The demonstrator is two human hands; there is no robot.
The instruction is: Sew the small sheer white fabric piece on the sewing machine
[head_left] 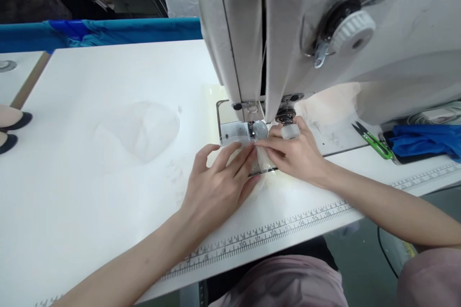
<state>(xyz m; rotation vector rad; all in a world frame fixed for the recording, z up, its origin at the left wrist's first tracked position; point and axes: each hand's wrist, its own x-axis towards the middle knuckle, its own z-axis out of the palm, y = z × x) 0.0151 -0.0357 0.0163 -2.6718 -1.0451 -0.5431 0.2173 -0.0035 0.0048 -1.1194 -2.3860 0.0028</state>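
Observation:
A sewing machine [248, 43] stands over the white table, its presser foot [251, 127] just beyond my fingertips. My left hand [221, 182] lies over the needle plate's front edge, fingers stretched and partly apart, the fingertips resting on a thin sheer fabric [264, 177]. From the other side, my right hand [293, 151] pinches this fabric between thumb and fingers close to the foot. The two hands' fingertips nearly meet. Much of the fabric is hidden by the hands, and its outline is hard to make out.
Another sheer white piece [144, 129] lies on the table at left. Green thread snips [374, 141] and a blue cloth [425, 139] are at right. Pale peach fabric [334, 98] lies beneath the machine arm. A printed ruler [252, 240] follows the front edge. Beige black-tipped objects [10, 120] are far left.

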